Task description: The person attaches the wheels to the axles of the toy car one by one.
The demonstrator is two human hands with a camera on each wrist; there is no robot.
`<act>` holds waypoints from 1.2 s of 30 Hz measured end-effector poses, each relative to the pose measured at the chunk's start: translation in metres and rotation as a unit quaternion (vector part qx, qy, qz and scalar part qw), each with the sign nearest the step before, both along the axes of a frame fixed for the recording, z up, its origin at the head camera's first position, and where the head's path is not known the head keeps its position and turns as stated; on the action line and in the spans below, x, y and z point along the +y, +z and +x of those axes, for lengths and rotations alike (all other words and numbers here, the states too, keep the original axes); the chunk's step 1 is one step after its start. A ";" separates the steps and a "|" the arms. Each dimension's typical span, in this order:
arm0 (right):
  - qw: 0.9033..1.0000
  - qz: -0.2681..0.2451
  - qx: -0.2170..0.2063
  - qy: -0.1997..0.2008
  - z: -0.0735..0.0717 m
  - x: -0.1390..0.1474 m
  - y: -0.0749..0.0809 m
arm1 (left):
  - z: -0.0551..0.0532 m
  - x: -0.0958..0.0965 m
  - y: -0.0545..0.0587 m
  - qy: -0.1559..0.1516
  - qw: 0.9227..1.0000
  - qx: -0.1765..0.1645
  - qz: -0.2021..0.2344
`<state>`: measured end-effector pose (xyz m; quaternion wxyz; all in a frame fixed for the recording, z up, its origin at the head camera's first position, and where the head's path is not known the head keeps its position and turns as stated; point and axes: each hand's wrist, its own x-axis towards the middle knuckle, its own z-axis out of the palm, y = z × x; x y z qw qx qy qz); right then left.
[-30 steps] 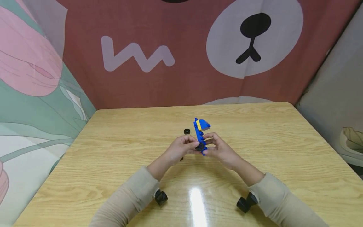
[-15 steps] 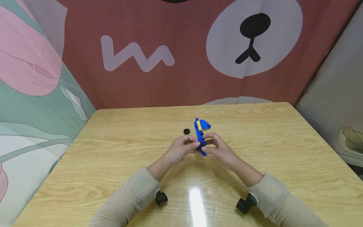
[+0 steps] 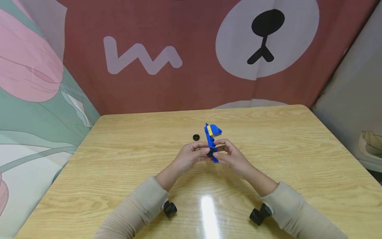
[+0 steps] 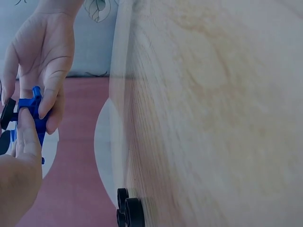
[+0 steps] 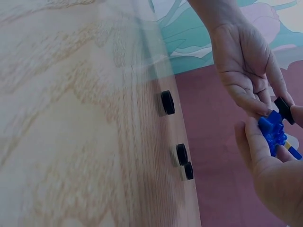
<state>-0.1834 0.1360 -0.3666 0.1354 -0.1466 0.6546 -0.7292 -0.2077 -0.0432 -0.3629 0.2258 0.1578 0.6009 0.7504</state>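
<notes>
A slim blue toy brick model [image 3: 210, 141] with a yellow piece near its top is held between both hands, above the table. My left hand [image 3: 188, 156] grips its lower part from the left, thumb against a black toy wheel [image 3: 211, 152]. From the right, my right hand [image 3: 234, 161] holds the same model, its thumb close to the wheel. The right wrist view shows the wheel [image 5: 284, 110] edge-on beside the blue bricks [image 5: 271, 130]. Dark pieces, one of them the wheel [image 4: 7, 113], appear at the left wrist view's edge; fingers cover how they join.
Three loose black wheels lie on the wooden table: one wheel [image 5: 167, 102] apart, another wheel [image 5: 182, 154] beside a smaller wheel [image 5: 189, 170]. A black wrist camera [image 3: 170, 209] hangs below each sleeve. A printed curtain [image 3: 149, 93] backs the table.
The wheel at the model has turned from face-on to nearly edge-on. My right thumb has shifted up toward it. The model stays in place; the head view has tilted slightly.
</notes>
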 end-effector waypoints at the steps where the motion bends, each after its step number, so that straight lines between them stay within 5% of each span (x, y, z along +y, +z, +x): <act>1: 1.000 0.003 0.001 -0.001 0.000 0.000 0.000 | 0.000 0.000 0.000 0.001 1.000 -0.002 -0.002; 13: 0.998 0.050 0.025 -0.027 0.003 0.000 -0.002 | 0.002 0.003 -0.001 0.029 0.999 0.007 -0.024; 24: 0.998 0.039 0.036 -0.018 0.003 -0.003 -0.005 | 0.003 0.006 0.000 0.060 0.997 0.008 -0.046; 36: 0.999 0.040 0.025 -0.005 0.001 -0.001 -0.003 | 0.004 0.005 -0.001 0.044 0.997 0.004 -0.061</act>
